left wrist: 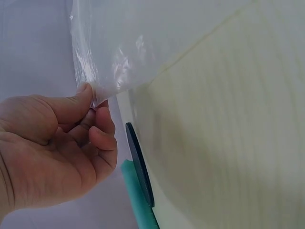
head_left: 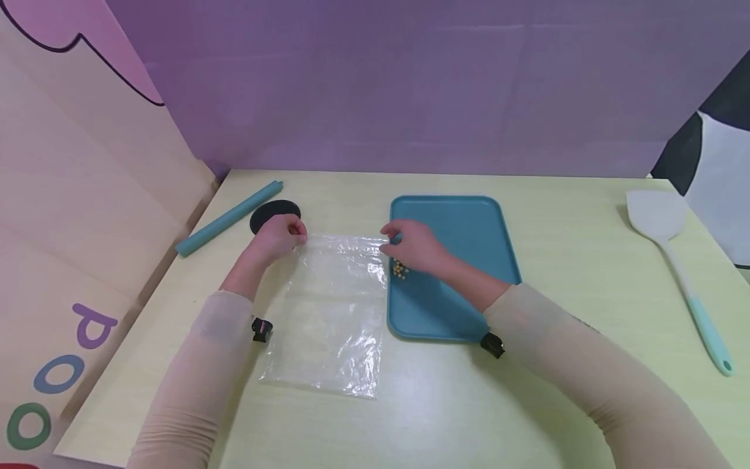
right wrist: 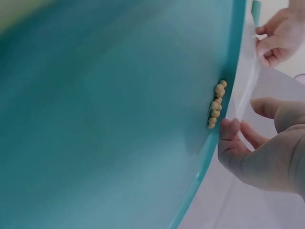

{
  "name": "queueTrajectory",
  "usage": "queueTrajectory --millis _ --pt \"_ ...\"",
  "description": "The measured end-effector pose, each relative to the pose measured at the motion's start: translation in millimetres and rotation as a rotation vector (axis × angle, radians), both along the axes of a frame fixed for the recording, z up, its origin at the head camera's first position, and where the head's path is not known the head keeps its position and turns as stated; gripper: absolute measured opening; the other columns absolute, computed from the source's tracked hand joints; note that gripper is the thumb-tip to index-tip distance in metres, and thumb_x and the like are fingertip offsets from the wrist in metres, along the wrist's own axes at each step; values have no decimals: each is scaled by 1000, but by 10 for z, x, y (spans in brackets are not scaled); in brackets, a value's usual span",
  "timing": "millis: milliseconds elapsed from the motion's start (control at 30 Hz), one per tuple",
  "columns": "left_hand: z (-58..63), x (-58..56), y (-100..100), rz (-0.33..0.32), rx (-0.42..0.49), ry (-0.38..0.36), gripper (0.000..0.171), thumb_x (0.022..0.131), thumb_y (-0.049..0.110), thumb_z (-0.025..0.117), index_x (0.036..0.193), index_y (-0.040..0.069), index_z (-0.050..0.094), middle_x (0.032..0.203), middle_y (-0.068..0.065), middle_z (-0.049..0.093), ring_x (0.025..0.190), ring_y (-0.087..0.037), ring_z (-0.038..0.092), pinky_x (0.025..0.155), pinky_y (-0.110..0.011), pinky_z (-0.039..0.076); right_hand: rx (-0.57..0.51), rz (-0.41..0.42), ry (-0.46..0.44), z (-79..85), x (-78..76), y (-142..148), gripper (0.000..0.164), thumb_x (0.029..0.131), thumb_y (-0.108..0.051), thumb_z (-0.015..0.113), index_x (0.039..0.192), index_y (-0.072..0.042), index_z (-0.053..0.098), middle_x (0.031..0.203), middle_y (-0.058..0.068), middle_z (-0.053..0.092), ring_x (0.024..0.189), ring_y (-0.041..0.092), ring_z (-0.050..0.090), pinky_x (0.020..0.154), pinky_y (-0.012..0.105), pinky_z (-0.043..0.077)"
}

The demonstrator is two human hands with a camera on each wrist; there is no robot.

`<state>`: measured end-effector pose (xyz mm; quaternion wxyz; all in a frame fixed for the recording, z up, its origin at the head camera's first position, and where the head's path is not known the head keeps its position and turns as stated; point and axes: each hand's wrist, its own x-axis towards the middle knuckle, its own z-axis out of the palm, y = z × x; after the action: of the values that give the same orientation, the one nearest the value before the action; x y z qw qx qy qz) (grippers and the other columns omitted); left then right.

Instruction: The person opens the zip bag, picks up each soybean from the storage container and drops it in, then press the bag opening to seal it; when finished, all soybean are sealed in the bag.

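A clear plastic bag (head_left: 334, 319) lies before me, its top edge stretching between my hands. My left hand (head_left: 281, 236) pinches the top left corner between thumb and fingers, as the left wrist view shows with the bag (left wrist: 124, 57) hanging from the grip. Beside the top right corner is my right hand (head_left: 417, 246), over the left rim of a blue tray (head_left: 469, 234). Its thumb stands apart from the fingertips, which are right at the bag's edge in the right wrist view. Small round tan balls (right wrist: 215, 106) lie clustered inside the tray, along its rim.
Behind my left hand lie a black disc (head_left: 275, 212) and a blue-green rod (head_left: 228, 219). A spatula (head_left: 659, 218) with a white head and mint handle rests at the far right. A purple wall (head_left: 410, 85) borders the back of the table.
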<state>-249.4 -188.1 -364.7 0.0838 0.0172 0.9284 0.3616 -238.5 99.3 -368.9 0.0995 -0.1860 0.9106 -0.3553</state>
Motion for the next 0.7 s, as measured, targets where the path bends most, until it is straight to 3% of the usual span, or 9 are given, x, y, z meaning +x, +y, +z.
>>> queueTrajectory --millis 167,367,700 --pt "29 -8 17 -12 1 7 7 97 2 65 91 3 63 91 -11 59 84 -24 52 71 -31 43 24 16 72 -24 -58 -51 30 96 -11 66 122 4 68 110 15 68 101 29 62 89 41 52" --pt "41 -31 19 -24 -2 3 5 98 3 65 93 3 63 91 -12 59 83 -24 52 72 -31 44 49 8 92 -30 -96 -58 16 97 -10 66 105 1 75 98 11 72 92 25 64 83 38 53" --pt "137 -84 67 -14 -19 1 4 100 6 64 97 3 64 96 -11 60 87 -25 53 74 -33 45 -9 20 -33 -30 -89 14 17 97 -13 67 101 1 76 92 8 72 80 20 62 73 33 52"
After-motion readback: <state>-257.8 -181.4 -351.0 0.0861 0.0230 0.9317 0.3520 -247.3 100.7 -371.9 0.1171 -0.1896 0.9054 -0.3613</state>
